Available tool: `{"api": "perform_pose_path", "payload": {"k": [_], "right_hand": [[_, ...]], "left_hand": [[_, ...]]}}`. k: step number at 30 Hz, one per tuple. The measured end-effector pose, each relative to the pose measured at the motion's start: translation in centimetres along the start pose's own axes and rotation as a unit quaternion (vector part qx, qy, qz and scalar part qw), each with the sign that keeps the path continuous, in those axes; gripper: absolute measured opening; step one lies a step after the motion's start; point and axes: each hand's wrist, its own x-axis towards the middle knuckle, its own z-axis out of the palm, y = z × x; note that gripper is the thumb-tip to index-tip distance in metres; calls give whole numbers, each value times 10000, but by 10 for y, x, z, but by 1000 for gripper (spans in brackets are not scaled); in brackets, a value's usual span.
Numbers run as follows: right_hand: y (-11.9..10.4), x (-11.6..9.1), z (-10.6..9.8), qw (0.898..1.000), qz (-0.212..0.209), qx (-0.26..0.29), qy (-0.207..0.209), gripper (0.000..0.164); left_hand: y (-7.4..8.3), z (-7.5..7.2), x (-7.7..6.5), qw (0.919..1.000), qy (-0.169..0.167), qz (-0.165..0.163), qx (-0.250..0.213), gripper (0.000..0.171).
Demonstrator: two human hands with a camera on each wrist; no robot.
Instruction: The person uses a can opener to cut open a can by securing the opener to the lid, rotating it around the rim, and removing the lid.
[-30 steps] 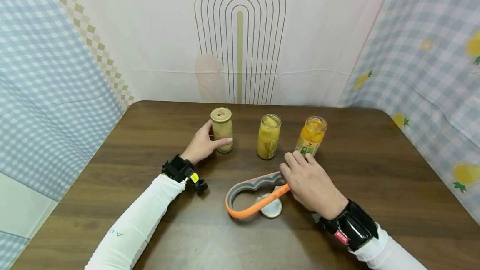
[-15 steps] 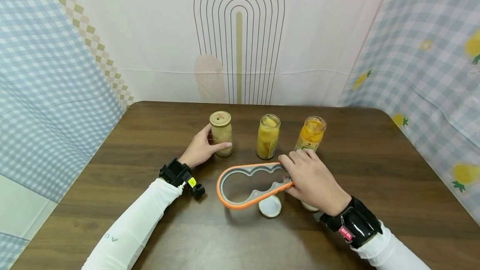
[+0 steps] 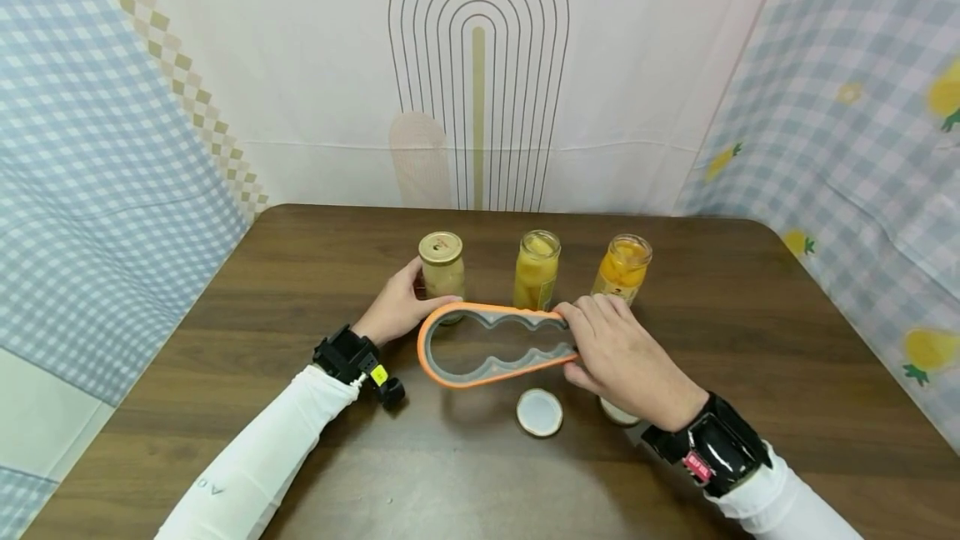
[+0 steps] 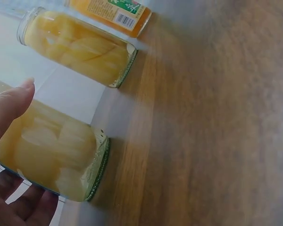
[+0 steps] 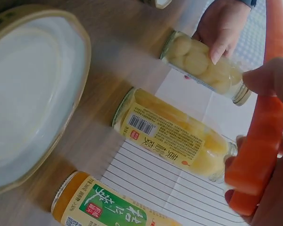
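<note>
My left hand point(image 3: 397, 307) grips a lidded glass jar point(image 3: 444, 273) of pale fruit by its side, thumb in front, fingers behind. The jar stands upright on the table; its gold lid point(image 3: 441, 247) is on. In my right hand point(image 3: 626, 357) is an orange and grey jar opener point(image 3: 480, 380), a long loop with wavy inner edges, held by its narrow end above the table. The loop's rounded end is close to my left thumb in the head view; whether they touch, I cannot tell. From the right wrist, the opener's orange side point(image 5: 262, 141) shows.
Two lidless jars stand on the wooden table point(image 3: 337, 257): one of yellow fruit point(image 3: 536, 273), one of orange fruit point(image 3: 624, 269). A loose lid point(image 3: 539, 412) lies upside down in front. Another lid point(image 3: 618, 412) is partly hidden under my right hand.
The jar opener has risen, moved left and turned its loop flat toward the camera. My left hand has drawn the lidded jar slightly nearer.
</note>
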Motion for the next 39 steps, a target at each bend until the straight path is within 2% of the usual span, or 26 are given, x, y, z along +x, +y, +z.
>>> {"api": "perform_pose_path", "payload": {"k": [10, 15, 20, 24, 29, 35, 39], "right_hand": [[0, 1, -2, 9993, -35, 166, 340, 59], [-1, 1, -4, 9983, 102, 251, 521, 56], [-2, 2, -5, 9974, 265, 225, 628, 58], [-3, 2, -4, 9975, 325, 96, 628, 54], [-6, 4, -2, 9972, 334, -18, 662, 45], [-9, 7, -2, 9950, 386, 119, 914, 37], [-11, 9, -4, 9948, 439, 223, 894, 36]], "left_hand": [[2, 1, -8, 9998, -108, -133, -121, 66], [1, 2, -12, 9996, -168, -122, -207, 63], [0, 7, -13, 9988, -211, -38, -450, 69], [2, 10, -15, 9977, -274, -58, -615, 73], [2, 12, -18, 9971, -389, -98, -647, 71], [2, 17, -24, 9960, -538, -290, -651, 66], [4, 20, -28, 9945, -629, -368, -750, 66]]}}
